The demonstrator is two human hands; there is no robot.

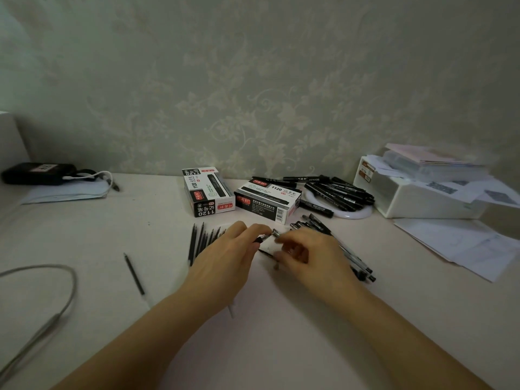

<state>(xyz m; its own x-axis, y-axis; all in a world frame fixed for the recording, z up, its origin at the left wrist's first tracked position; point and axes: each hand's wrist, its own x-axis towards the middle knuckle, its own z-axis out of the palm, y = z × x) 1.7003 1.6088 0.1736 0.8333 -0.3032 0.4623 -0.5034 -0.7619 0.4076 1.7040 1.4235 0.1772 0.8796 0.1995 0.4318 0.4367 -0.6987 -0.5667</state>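
Observation:
Both my hands meet over the middle of the white table (112, 235). My left hand (225, 257) pinches a black pen barrel (260, 238) between thumb and fingers. My right hand (312, 257) pinches the small metal pen tip (275, 233) at the barrel's end. Several black refills (200, 241) lie fanned just left of my left hand. A row of black pens (354, 260) lies under and right of my right hand. One loose refill (134, 273) lies apart at the left.
Two black-and-white marker boxes (209, 191) (267, 199) stand behind my hands. A pile of black markers (334, 192) rests on a white ring. A white box with papers (422, 192) stands at right, loose papers (464, 243) in front. A grey cable (56, 305) curls at left, a black pouch (39, 173) lies far left.

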